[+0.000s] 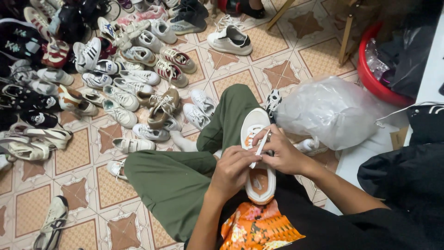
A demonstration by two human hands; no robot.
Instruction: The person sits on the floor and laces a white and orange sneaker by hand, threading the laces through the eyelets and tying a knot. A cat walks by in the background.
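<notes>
Both of my hands work one white sneaker (259, 180) lying on my lap. My left hand (233, 169) pinches the lower end of a white lace (260, 147); my right hand (283, 153) pinches its upper end. Dozens of shoes (125, 88) spread at ten o'clock, a plastic bag (330, 111) at two.

We see a room lit evenly by soft indoor light, moderately bright, with a warm cast on the tiled floor (259, 74). Shadows are faint and short; the darkest patch lies under the black clothing at the lower right. The clear plastic bag (323, 111) shows pale glare across its folds. The centre is fairly sharp, while the shoes (115, 78) toward the far left edge look softer and slightly stretched.
</notes>
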